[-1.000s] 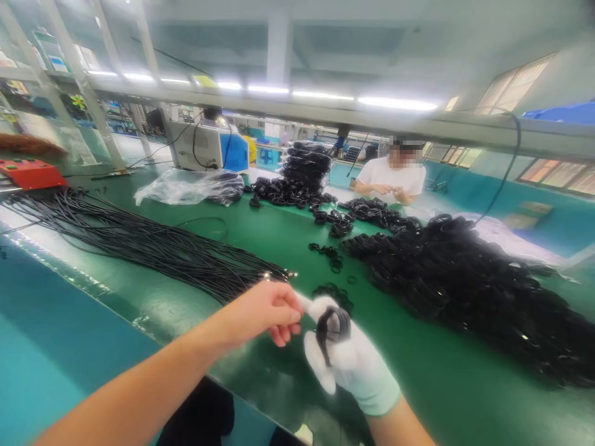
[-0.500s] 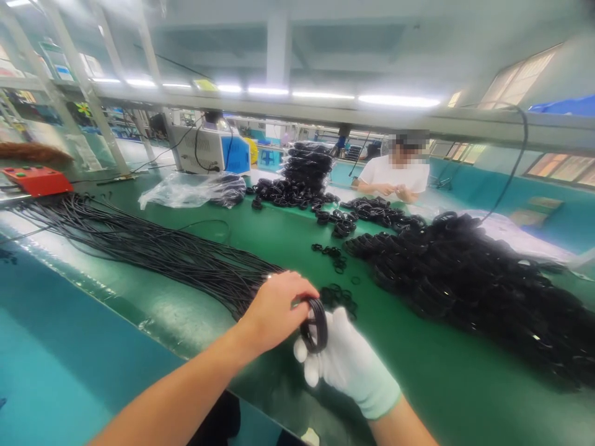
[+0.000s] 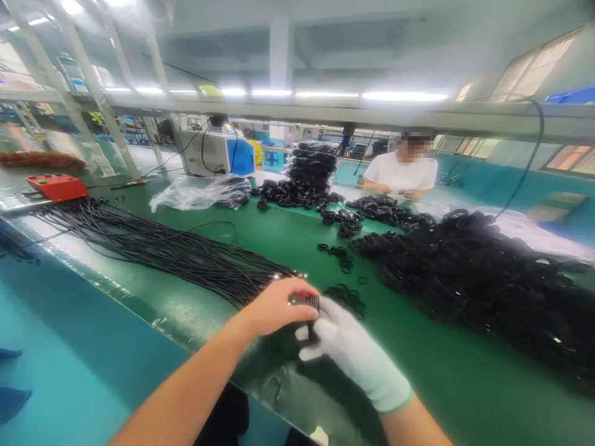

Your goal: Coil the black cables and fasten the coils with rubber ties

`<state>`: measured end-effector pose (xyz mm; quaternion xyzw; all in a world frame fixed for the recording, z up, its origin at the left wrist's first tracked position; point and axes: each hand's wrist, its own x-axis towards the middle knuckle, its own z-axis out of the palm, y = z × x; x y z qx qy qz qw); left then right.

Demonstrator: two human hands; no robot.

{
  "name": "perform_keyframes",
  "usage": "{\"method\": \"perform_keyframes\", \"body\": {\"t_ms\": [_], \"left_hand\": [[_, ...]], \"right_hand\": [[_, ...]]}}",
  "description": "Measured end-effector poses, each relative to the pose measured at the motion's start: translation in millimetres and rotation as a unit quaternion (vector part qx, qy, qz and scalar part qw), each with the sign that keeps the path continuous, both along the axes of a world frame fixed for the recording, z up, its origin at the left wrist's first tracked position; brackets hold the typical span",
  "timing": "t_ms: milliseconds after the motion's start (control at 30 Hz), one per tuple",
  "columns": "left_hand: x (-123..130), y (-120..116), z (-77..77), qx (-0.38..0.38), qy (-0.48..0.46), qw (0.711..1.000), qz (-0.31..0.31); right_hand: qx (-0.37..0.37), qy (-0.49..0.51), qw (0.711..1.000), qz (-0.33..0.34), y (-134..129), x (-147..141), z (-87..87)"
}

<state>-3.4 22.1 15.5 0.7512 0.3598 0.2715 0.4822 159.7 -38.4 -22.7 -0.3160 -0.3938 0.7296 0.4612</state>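
A small coil of black cable point(image 3: 313, 310) is held between my two hands above the bench, turned nearly edge-on. My bare left hand point(image 3: 281, 305) pinches it with thumb and fingers from the left. From the right, my white-gloved right hand point(image 3: 337, 331) grips the same coil, its lower fingers partly round it. Behind my left hand lies a long bundle of straight black cables point(image 3: 186, 257), with shiny ends near my fingers. Just past the right hand are several thin black rings point(image 3: 346, 299) on the green bench top point(image 3: 288, 232).
A large heap of coiled black cables point(image 3: 469, 285) covers the right side. Farther back are smaller coils point(image 3: 297, 193), a wrapped stack point(image 3: 312, 164), a plastic bag point(image 3: 186, 192) and a white-and-blue machine point(image 3: 216, 153). A red control box point(image 3: 58, 186) sits at left. A person point(image 3: 402, 170) works opposite.
The coil has turned from showing its open ring to nearly edge-on. My right hand has closed more over it, and the view has shifted slightly.
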Motion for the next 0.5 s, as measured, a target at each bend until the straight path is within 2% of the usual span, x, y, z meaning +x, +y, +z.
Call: {"method": "perform_keyframes", "body": {"t_ms": [67, 100, 167, 233, 300, 400, 500], "left_hand": [[2.3, -7.0, 2.5, 0.038, 0.017, 0.996, 0.079], [2.6, -11.1, 2.3, 0.030, 0.010, 0.994, 0.108], [2.3, -19.4, -1.2, -0.034, -0.012, 0.991, 0.126], [2.2, -26.8, -7.2, -0.119, -0.042, 0.986, 0.106], [3.3, -32.5, -13.0, -0.167, -0.083, 0.978, 0.089], [5.6, -36.8, -18.5, -0.193, -0.132, 0.969, 0.074], [6.2, -37.2, -21.1, -0.209, -0.152, 0.965, 0.044]], "right_hand": [[0.019, -0.020, 1.000, -0.007, -0.7, 2.2, 5.7], [0.010, -0.016, 1.000, -0.003, -1.2, 3.0, 8.1], [-0.007, -0.007, 1.000, 0.002, -2.1, 3.4, 11.8], [-0.008, -0.016, 1.000, 0.017, -2.6, 1.9, 14.5], [0.012, -0.033, 0.999, 0.027, -2.9, -0.4, 16.3], [0.020, -0.046, 0.998, 0.038, -4.1, -2.8, 15.7], [-0.017, -0.020, 0.998, 0.057, -5.9, -2.4, 10.8]]}}
